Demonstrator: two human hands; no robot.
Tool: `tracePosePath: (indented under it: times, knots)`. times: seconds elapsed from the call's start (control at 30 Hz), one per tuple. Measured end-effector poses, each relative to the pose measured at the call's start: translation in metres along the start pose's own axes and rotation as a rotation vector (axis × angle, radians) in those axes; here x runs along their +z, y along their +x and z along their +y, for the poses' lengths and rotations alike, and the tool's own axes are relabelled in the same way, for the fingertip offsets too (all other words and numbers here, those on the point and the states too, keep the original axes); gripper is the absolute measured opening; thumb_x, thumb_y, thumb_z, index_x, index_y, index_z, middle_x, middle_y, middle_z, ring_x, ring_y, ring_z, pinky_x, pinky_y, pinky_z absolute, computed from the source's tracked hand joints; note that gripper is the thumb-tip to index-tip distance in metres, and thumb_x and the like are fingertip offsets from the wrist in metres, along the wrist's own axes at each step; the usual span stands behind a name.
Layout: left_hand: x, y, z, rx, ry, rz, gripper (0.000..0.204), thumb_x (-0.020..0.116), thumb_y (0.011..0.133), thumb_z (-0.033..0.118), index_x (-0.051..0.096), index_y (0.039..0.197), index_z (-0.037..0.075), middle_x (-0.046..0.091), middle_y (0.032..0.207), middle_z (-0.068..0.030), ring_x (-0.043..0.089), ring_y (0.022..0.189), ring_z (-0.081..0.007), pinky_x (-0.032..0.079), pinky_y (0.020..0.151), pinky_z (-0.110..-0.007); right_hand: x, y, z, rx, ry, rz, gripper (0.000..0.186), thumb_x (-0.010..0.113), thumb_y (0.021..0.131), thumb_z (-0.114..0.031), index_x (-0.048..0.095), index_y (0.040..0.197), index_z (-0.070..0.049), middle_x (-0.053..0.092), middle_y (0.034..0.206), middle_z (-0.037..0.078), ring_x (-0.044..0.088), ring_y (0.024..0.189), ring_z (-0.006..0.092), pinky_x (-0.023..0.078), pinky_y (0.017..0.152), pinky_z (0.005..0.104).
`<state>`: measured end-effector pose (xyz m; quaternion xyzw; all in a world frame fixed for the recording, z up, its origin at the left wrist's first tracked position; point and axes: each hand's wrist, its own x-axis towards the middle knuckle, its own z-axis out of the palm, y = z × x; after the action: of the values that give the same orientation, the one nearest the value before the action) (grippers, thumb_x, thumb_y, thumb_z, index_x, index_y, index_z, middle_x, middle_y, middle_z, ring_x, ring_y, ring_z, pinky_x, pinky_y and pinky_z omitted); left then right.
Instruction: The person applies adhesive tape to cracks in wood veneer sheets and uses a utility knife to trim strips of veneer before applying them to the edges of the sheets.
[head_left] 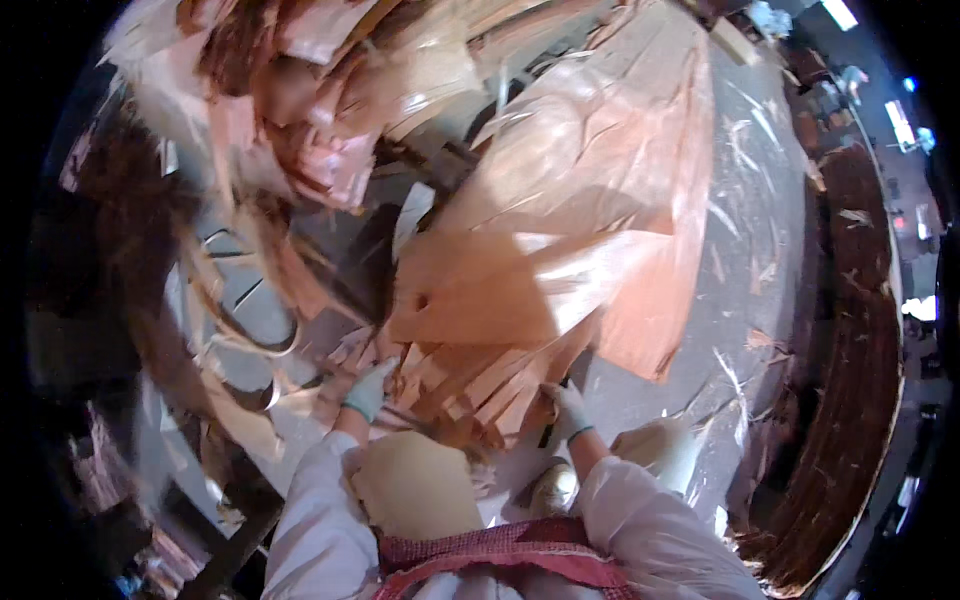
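Note:
Wide, thin pinkish-tan sheets (630,300), which look like wood veneer, lie creased and torn across the middle and reach far forward. My left hand (370,390), in a pale glove with a green cuff, is closed at the near left edge of the crumpled sheets (470,380). My right hand (566,408), gloved alike, is closed on their near right edge beside a narrow dark gap. A rounded beige surface (410,480) is between my forearms, above a red checked apron. One pale shoe (553,490) shows beneath my right hand.
A heap of torn sheets (330,130) fills the upper left, with loose curled strips (250,330) below it. Shreds lie on the grey floor (745,250) to the right. A long, curved stack of dark brown sheets (850,330) runs along the right side.

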<state>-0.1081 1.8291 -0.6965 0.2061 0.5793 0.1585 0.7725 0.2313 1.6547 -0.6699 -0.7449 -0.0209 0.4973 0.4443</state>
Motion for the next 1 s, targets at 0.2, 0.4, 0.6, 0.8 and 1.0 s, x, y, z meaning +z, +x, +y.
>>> tracePosePath:
  times: [0.2,0.4,0.6,0.8,1.0]
  knots:
    - [-0.010,0.001,-0.030,-0.054,0.764,0.096,0.072,0.072,0.081,0.046,0.052,0.118,-0.013,0.061,0.112,-0.0212,0.059,0.106,-0.0321,0.048,0.087,-0.039,-0.015,0.017,0.035,0.095,-0.003,0.208,0.038,0.054,0.085,-0.007,0.053,0.124,-0.007,0.063,0.099,0.007,0.059,0.084,0.0201,0.051,0.068,0.0344]
    - [0.057,0.001,0.003,0.325,0.567,0.074,0.043,0.069,0.084,0.026,0.059,0.110,-0.007,0.067,0.097,-0.0119,0.062,0.092,-0.0222,0.051,0.077,-0.034,-0.048,0.099,0.103,-0.383,-0.335,0.486,0.037,0.053,0.083,-0.008,0.056,0.120,-0.002,0.064,0.096,0.011,0.060,0.084,0.0240,0.051,0.072,0.0347]
    - [0.041,-0.022,0.006,0.493,0.891,-0.152,0.049,0.062,0.091,0.038,0.058,0.116,-0.005,0.064,0.114,-0.0190,0.061,0.106,-0.0296,0.048,0.089,-0.037,-0.042,0.086,0.093,0.220,0.154,0.108,0.008,0.057,0.088,-0.008,0.055,0.096,-0.005,0.056,0.085,0.007,0.056,0.076,0.0210,0.054,0.061,0.0311]
    - [0.053,-0.019,-0.014,0.055,1.327,-0.579,0.061,0.061,0.085,0.056,0.068,0.107,0.000,0.066,0.107,-0.0242,0.060,0.108,-0.0395,0.045,0.094,-0.040,-0.089,0.082,0.066,0.178,-0.193,0.430,0.029,0.055,0.093,-0.016,0.057,0.119,-0.003,0.058,0.113,0.010,0.058,0.100,0.0232,0.053,0.078,0.0336]
    - [0.047,-0.014,-0.015,0.288,1.527,-0.344,0.042,0.064,0.084,0.039,0.069,0.093,-0.001,0.068,0.094,-0.0211,0.066,0.089,-0.0373,0.050,0.080,-0.045,-0.013,0.056,-0.081,-0.708,-0.212,0.447,0.029,0.059,0.088,-0.012,0.061,0.115,0.000,0.063,0.098,0.007,0.056,0.086,0.0172,0.046,0.081,0.0304]
